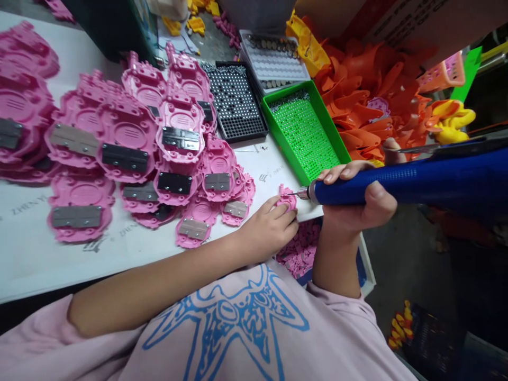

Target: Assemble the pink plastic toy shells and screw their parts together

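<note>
In the head view, my right hand (pixel 361 196) is wrapped round a blue electric screwdriver (pixel 397 180). Its thin bit points left, and the tip is at a small pink plastic part (pixel 287 198) by the table edge. My left hand (pixel 272 227) holds that part down, with fingers bent over its near side, so much of the piece is hidden. Left of this hand lie several pink plastic housings (pixel 127 132), partly stacked, with dark or grey metal plates screwed on. Whether the bit sits on a screw is too small to tell.
Behind the hands are a green tray (pixel 305 132) with screws, a black screw tray (pixel 238 100) and a white tray (pixel 273 61) with metal pieces. Orange plastic parts (pixel 365 95) heap at the right. Below the table edge sits a bin of pink parts (pixel 299 251).
</note>
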`<control>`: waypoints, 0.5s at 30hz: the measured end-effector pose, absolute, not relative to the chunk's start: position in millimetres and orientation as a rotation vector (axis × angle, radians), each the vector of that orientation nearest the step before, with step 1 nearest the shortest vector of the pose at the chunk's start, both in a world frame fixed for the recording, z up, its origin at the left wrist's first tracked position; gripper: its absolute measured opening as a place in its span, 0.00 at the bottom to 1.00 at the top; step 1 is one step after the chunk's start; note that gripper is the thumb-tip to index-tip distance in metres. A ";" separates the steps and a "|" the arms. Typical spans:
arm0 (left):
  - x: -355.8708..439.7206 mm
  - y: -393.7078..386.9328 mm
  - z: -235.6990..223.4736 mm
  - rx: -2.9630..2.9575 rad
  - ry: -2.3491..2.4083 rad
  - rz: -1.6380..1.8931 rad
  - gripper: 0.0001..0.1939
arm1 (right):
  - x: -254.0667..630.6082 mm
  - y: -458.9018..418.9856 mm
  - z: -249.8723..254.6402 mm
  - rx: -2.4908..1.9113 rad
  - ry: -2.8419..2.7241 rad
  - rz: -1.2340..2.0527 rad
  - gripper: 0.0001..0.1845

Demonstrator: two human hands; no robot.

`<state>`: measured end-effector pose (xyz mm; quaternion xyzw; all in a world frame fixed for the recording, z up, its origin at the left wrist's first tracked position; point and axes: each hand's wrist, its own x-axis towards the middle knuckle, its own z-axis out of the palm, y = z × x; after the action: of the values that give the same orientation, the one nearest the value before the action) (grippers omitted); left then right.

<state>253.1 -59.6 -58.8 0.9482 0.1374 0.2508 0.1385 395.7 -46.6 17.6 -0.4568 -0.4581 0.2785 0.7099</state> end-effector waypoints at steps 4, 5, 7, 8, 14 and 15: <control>253.3 -59.8 -59.9 2.737 0.405 0.766 0.09 | 393.3 -45.9 15.3 -0.992 -0.974 0.649 0.09; 253.5 -59.9 -60.3 2.735 0.409 0.769 0.09 | 393.1 -45.6 14.8 -0.980 -0.971 0.659 0.10; 254.0 -60.4 -61.3 2.734 0.412 0.775 0.09 | 393.3 -44.8 13.3 -0.967 -0.981 0.693 0.09; 254.2 -60.6 -61.8 2.733 0.412 0.784 0.09 | 393.6 -44.3 12.3 -0.969 -0.995 0.715 0.08; 255.2 -61.6 -63.1 2.733 0.435 0.811 0.09 | 394.2 -42.7 6.7 -1.042 -1.153 0.771 0.13; 255.2 -61.6 -62.7 2.736 0.438 0.801 0.09 | 394.4 -42.6 6.3 -1.047 -1.196 0.779 0.13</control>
<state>255.2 -61.6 -62.7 0.9407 0.1507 0.2756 0.1284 394.4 -42.6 6.3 -0.4578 -0.5230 0.3405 0.6332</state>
